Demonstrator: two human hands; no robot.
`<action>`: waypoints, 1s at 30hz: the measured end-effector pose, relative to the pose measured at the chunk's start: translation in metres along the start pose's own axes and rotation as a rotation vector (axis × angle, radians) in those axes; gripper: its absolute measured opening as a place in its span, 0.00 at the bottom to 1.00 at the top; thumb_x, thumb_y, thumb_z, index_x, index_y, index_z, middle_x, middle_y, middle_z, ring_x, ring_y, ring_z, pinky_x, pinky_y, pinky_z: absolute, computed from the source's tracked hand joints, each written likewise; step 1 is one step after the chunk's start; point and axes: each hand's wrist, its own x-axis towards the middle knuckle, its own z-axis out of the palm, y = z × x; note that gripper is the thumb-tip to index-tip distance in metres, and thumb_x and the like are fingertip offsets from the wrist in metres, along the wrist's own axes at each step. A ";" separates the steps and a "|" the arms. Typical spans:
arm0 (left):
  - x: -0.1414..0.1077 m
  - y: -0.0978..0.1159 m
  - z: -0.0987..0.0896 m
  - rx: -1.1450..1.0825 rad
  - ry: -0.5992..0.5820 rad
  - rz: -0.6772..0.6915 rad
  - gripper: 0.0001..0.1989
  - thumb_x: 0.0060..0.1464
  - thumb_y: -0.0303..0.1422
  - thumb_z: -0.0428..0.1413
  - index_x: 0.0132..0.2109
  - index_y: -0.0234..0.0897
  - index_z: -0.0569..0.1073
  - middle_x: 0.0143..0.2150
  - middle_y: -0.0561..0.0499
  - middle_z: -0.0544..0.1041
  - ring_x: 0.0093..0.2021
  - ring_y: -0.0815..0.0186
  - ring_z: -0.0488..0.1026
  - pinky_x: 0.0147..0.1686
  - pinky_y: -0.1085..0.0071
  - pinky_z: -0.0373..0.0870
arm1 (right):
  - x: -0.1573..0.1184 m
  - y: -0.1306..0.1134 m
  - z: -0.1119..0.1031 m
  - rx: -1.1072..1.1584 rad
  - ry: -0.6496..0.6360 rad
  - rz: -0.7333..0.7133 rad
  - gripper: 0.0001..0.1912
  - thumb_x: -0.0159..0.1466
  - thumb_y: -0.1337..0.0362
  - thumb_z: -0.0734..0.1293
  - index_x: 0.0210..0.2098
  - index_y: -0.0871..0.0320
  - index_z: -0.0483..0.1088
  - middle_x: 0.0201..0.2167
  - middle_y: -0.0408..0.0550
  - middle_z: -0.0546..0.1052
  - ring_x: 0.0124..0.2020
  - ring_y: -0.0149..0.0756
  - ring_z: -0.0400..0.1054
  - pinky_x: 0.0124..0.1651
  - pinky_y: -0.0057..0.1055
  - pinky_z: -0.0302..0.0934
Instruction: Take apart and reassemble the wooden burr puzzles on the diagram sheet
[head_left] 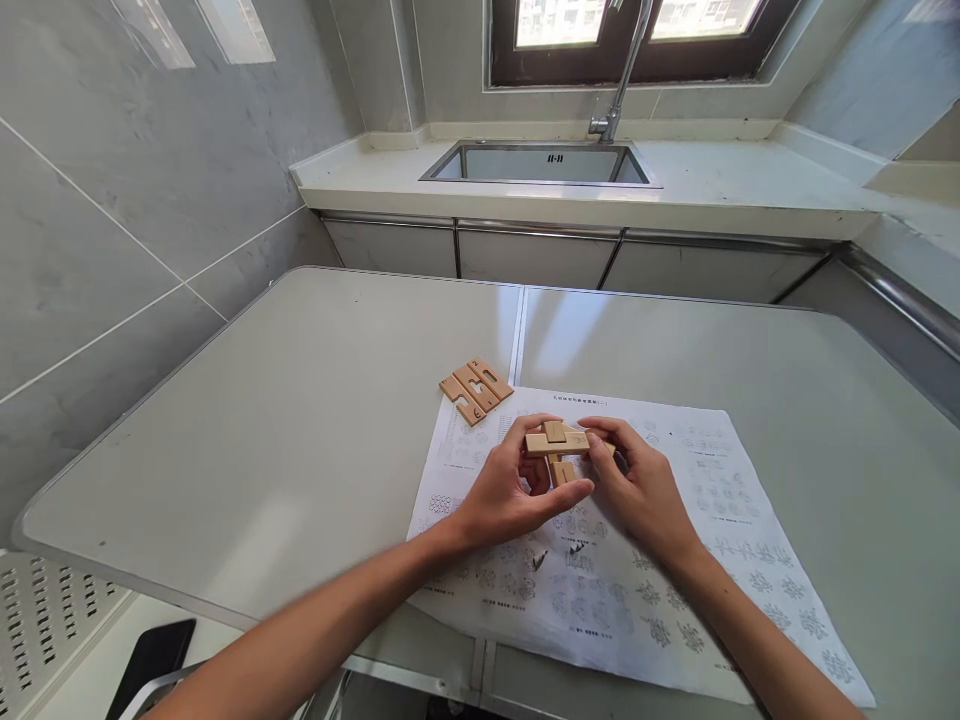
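Note:
Between my two hands is a partly interlocked wooden burr puzzle (556, 438), its light wooden pieces crossing one another. My left hand (517, 480) grips it from the left, thumb stretched along the underside. From the right, my right hand (634, 475) pinches the end of a piece with thumb and fingers. Several flat, notched wooden puzzle pieces (476, 389) marked with numbers lie side by side at the upper left corner of the paper. Under my hands spreads a large printed instruction sheet (622, 620) with rows of small diagrams.
The pale folding table (247, 430) has a seam down its middle. Beyond it stand a counter (720, 165) with a sink (540, 165) and a faucet (619, 90). A black phone-like object (154, 660) lies below the table's left front edge.

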 end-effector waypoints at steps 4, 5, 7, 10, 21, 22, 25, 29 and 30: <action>0.000 0.000 0.000 -0.006 0.000 -0.003 0.33 0.56 0.45 0.69 0.62 0.40 0.65 0.50 0.45 0.76 0.38 0.67 0.75 0.35 0.72 0.73 | 0.000 0.002 0.000 0.036 -0.004 0.024 0.18 0.73 0.48 0.63 0.50 0.53 0.75 0.40 0.50 0.83 0.37 0.42 0.76 0.43 0.37 0.68; 0.000 0.000 0.000 -0.007 -0.001 -0.004 0.33 0.56 0.45 0.69 0.62 0.40 0.65 0.50 0.46 0.76 0.38 0.67 0.75 0.35 0.72 0.73 | 0.000 0.003 0.000 0.050 -0.008 0.029 0.18 0.73 0.48 0.64 0.51 0.53 0.75 0.42 0.50 0.83 0.40 0.42 0.76 0.45 0.38 0.68; 0.000 0.001 0.000 -0.013 -0.006 -0.003 0.33 0.56 0.45 0.69 0.62 0.40 0.65 0.49 0.46 0.76 0.38 0.67 0.75 0.35 0.72 0.73 | 0.001 0.005 0.000 0.101 -0.018 0.036 0.19 0.72 0.48 0.66 0.54 0.52 0.74 0.47 0.51 0.82 0.45 0.44 0.77 0.51 0.41 0.69; -0.001 0.002 0.000 -0.019 -0.013 0.003 0.32 0.57 0.44 0.69 0.62 0.40 0.65 0.49 0.46 0.76 0.38 0.66 0.75 0.37 0.71 0.74 | 0.001 0.005 -0.001 0.207 -0.032 0.038 0.21 0.71 0.47 0.68 0.56 0.52 0.72 0.49 0.52 0.82 0.50 0.46 0.77 0.57 0.44 0.68; -0.001 0.003 0.001 -0.005 0.019 -0.011 0.32 0.56 0.45 0.69 0.61 0.41 0.66 0.44 0.50 0.74 0.34 0.69 0.71 0.33 0.73 0.71 | 0.005 -0.006 -0.007 0.437 -0.044 0.149 0.24 0.63 0.46 0.76 0.53 0.51 0.78 0.48 0.52 0.83 0.51 0.47 0.78 0.55 0.41 0.73; -0.001 0.003 0.001 -0.007 0.022 -0.009 0.32 0.56 0.45 0.69 0.61 0.41 0.66 0.43 0.51 0.74 0.34 0.69 0.71 0.33 0.73 0.71 | 0.005 -0.005 -0.007 0.445 -0.054 0.156 0.24 0.64 0.46 0.76 0.53 0.51 0.78 0.48 0.51 0.83 0.50 0.47 0.78 0.55 0.41 0.73; -0.001 0.005 0.001 -0.011 0.034 -0.008 0.32 0.56 0.44 0.69 0.61 0.40 0.66 0.41 0.52 0.74 0.33 0.70 0.70 0.32 0.73 0.69 | 0.005 0.000 -0.009 0.449 -0.068 0.170 0.24 0.64 0.46 0.76 0.55 0.51 0.79 0.43 0.50 0.83 0.46 0.44 0.78 0.53 0.40 0.72; -0.001 0.005 0.002 -0.011 0.047 -0.011 0.32 0.57 0.45 0.68 0.61 0.41 0.65 0.39 0.52 0.73 0.32 0.69 0.70 0.32 0.73 0.69 | 0.005 0.003 -0.010 0.452 -0.095 0.208 0.28 0.65 0.44 0.74 0.59 0.52 0.78 0.41 0.50 0.82 0.46 0.45 0.78 0.53 0.39 0.72; -0.001 0.005 0.002 -0.011 0.048 -0.011 0.32 0.57 0.45 0.68 0.61 0.41 0.65 0.39 0.53 0.73 0.32 0.70 0.70 0.32 0.73 0.69 | 0.005 0.004 -0.010 0.458 -0.105 0.217 0.29 0.66 0.44 0.74 0.60 0.52 0.77 0.41 0.50 0.82 0.48 0.45 0.78 0.54 0.40 0.71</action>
